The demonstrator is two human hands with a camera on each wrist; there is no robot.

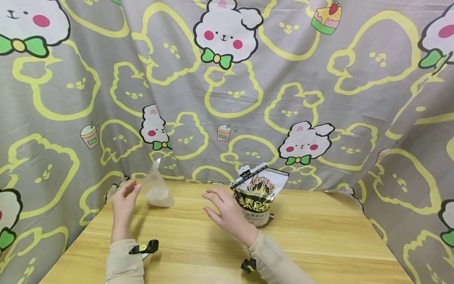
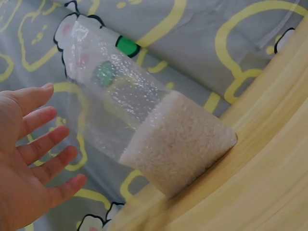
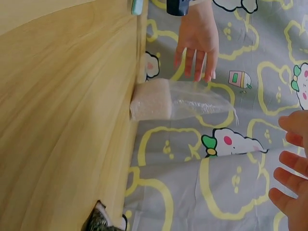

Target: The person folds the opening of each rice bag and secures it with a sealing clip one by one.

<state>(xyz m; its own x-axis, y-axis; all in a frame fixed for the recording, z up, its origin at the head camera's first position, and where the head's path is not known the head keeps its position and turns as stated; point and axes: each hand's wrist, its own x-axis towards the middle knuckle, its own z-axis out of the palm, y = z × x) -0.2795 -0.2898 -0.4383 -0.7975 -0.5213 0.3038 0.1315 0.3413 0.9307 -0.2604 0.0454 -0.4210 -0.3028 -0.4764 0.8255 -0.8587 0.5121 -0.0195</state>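
Note:
A clear plastic bag (image 1: 159, 193) with white rice in its lower part stands upright at the back left of the table; its empty top tapers to a point. My left hand (image 1: 125, 197) is just left of it, fingers spread and apart from the plastic in the left wrist view, where the rice (image 2: 180, 139) shows plainly. My right hand (image 1: 227, 213) is in the air right of the bag, fingers loosely bent with nothing in them. Behind that hand stands a printed rice sack (image 1: 260, 197), partly hidden by it, its top folded over and held by a black-and-white clip (image 1: 244, 172).
The wooden table (image 1: 198, 244) ends at a grey cartoon-print curtain (image 1: 234, 102) behind both bags. Black camera mounts (image 1: 143, 247) sit on the wrists. A dark corner of the printed sack shows low in the right wrist view.

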